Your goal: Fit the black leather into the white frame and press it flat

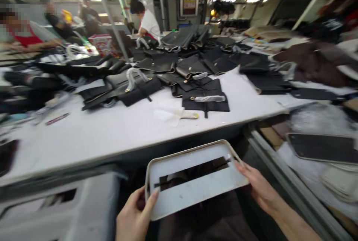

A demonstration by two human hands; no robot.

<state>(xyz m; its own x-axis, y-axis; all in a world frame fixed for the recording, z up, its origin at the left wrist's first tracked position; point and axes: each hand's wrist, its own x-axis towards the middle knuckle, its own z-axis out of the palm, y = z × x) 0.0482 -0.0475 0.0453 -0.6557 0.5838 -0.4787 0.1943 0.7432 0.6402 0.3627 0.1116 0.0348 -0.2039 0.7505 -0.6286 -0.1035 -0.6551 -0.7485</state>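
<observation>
Between my hands is a shallow rectangular panel, pale bluish-white inside, with rounded corners, a raised beige rim and a long slot cut through its middle. My left hand grips its left end, thumb on the inner face. At the right end, my right hand is closed on the rim, its fingers partly hidden behind it. The panel is tilted toward me, in front of the table edge and above my dark-clothed lap.
Black leather bag pieces with wrapped handles lie across the white table. A brush-like tool and a pen rest there. A grey machine stands left; a dark panel lies on the right. Several people sit beyond.
</observation>
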